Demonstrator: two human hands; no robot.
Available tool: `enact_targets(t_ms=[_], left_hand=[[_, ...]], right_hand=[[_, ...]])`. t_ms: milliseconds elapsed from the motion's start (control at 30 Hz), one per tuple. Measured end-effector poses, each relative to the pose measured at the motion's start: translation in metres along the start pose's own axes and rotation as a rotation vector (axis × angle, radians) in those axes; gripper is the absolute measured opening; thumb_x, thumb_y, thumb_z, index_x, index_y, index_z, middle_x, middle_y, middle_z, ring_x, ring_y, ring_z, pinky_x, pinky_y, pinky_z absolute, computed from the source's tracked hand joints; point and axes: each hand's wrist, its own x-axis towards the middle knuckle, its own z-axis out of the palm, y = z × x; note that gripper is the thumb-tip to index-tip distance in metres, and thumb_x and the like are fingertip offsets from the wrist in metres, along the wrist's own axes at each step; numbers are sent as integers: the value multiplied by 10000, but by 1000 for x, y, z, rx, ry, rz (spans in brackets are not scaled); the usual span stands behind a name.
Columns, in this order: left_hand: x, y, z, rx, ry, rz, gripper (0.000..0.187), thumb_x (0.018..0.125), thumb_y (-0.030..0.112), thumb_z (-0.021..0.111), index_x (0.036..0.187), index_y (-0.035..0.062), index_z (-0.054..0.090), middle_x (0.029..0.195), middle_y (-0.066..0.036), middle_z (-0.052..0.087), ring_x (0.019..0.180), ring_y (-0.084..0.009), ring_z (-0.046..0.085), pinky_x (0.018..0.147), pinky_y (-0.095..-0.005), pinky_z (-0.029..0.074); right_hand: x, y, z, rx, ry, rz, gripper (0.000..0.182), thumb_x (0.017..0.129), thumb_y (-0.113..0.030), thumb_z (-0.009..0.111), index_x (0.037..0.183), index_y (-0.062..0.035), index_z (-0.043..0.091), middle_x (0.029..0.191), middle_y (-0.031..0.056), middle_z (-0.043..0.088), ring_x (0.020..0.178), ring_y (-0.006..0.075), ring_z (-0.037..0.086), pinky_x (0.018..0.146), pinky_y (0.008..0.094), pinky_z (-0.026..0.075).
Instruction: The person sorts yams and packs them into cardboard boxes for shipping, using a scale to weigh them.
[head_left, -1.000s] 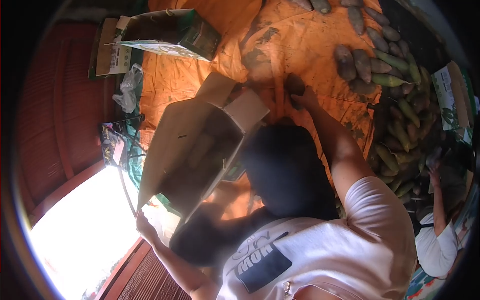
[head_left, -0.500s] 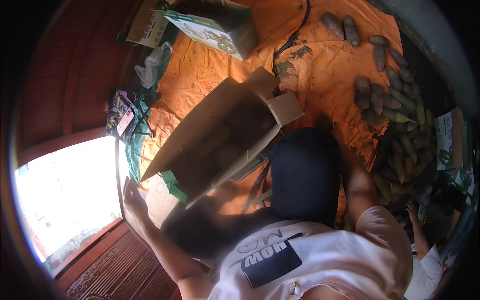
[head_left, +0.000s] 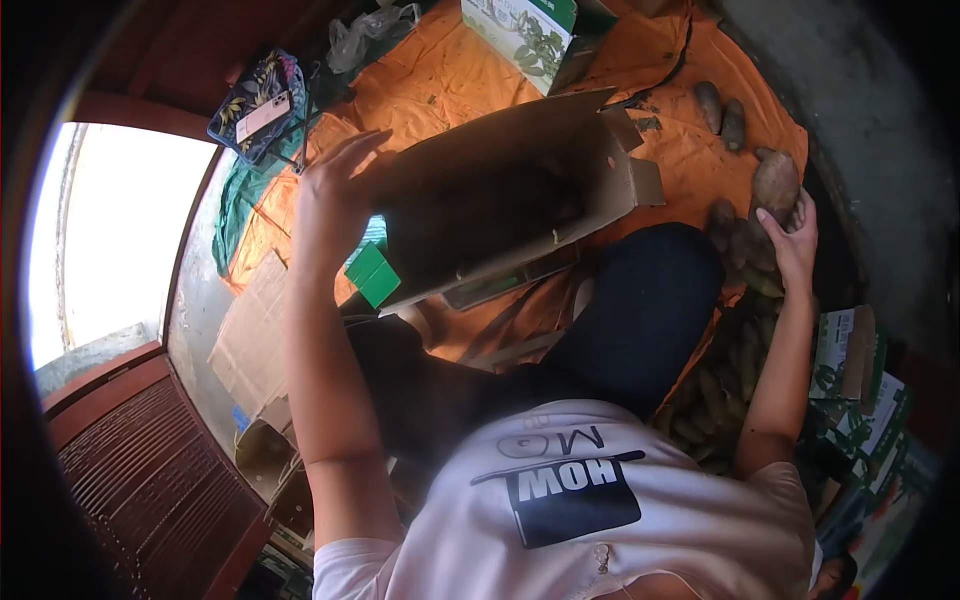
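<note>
My left hand (head_left: 345, 175) is raised at the near left end of the open cardboard box (head_left: 480, 150), its fingers stretched toward the box's edge. The box lies at a slant before my legs, and its inside is dark. At the right, my right hand (head_left: 792, 235) has its thumb and fingers round the lower end of a large brownish-pink tuber (head_left: 776, 185). More tubers (head_left: 733, 124) lie beyond it on the orange sheet (head_left: 440, 70). A green flap (head_left: 372, 276) sticks out at the box's near corner.
A phone (head_left: 264, 117) rests on a patterned bag (head_left: 228, 122) at the upper left. A printed carton (head_left: 525, 40) stands at the top. Printed cartons (head_left: 835, 350) and a pile of greenish produce (head_left: 715, 400) are at the right. Loose cardboard (head_left: 250, 320) lies at the left.
The view has turned. My right hand has come from beside my knee out to the right and taken hold of a tuber. My left hand has risen to the box's end.
</note>
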Motion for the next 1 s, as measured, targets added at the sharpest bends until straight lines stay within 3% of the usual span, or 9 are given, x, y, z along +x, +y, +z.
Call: enact_targets(t_ms=[200, 267, 333, 467, 567, 667, 767, 867, 1000], left_hand=[[0, 0, 15, -1, -78, 56, 240, 859, 179, 622, 1057, 47, 657, 996, -140, 663, 880, -305, 646, 773, -361, 504], [1, -4, 18, 5, -50, 78, 223, 858, 163, 615, 1046, 51, 659, 974, -135, 665, 866, -315, 643, 759, -371, 506], [-1, -7, 18, 10, -38, 80, 204, 860, 144, 605, 1037, 59, 662, 954, -128, 667, 855, -323, 639, 749, -383, 506], [-6, -10, 14, 22, -24, 71, 185, 868, 127, 588, 1029, 82, 667, 933, -125, 666, 836, -321, 638, 734, -391, 503], [-7, -12, 16, 23, -26, 85, 183, 869, 116, 582, 1029, 87, 668, 934, -127, 664, 834, -319, 637, 731, -390, 503], [-5, -13, 16, 25, -34, 92, 183, 871, 103, 577, 1028, 77, 666, 935, -127, 665, 835, -317, 639, 734, -385, 503], [-4, -12, 15, -3, -47, 84, 185, 874, 97, 570, 1030, 63, 663, 949, -128, 666, 846, -310, 643, 746, -377, 505], [-3, -9, 15, -21, -64, 79, 192, 877, 100, 567, 1039, 49, 657, 967, -137, 666, 865, -306, 646, 764, -368, 505], [-3, -8, 9, -6, -68, 62, 217, 865, 106, 583, 1064, 55, 654, 1046, -137, 654, 946, -301, 635, 822, -358, 497]], right_hand=[[-3, -164, 93, -195, -504, -373, 714, 639, -104, 775, 1283, -110, 464, 1204, 124, 567, 1086, 264, 574, 942, 370, 455], [-4, -176, 137, -325, -719, -485, 691, 632, -163, 762, 1254, -111, 465, 1160, 137, 587, 1065, 337, 569, 913, 407, 456], [1, -159, 189, -419, -861, -706, 707, 620, -202, 769, 1252, -105, 466, 1180, 131, 584, 1063, 342, 568, 903, 426, 465], [-2, -158, 255, -1028, -1245, -632, 695, 635, -222, 755, 1266, -120, 479, 1159, 134, 593, 1076, 318, 574, 901, 420, 475], [-1, -128, 280, -1105, -1375, -680, 718, 646, -231, 755, 1295, -132, 464, 1194, 142, 576, 1105, 309, 560, 922, 416, 464], [-2, -114, 285, -1089, -1385, -599, 703, 666, -191, 750, 1301, -121, 456, 1210, 139, 565, 1131, 321, 534, 936, 417, 449], [4, -105, 277, -811, -1264, -663, 668, 730, -163, 708, 1335, -123, 427, 1255, 146, 539, 1175, 314, 503, 962, 417, 429], [6, -145, 226, -460, -992, -611, 556, 793, -124, 642, 1316, -104, 457, 1255, 136, 547, 1139, 305, 541, 949, 378, 450], [9, -149, 131, 15, -424, -457, 360, 845, -104, 617, 1196, -50, 560, 1073, 106, 644, 975, 200, 629, 860, 316, 495]])
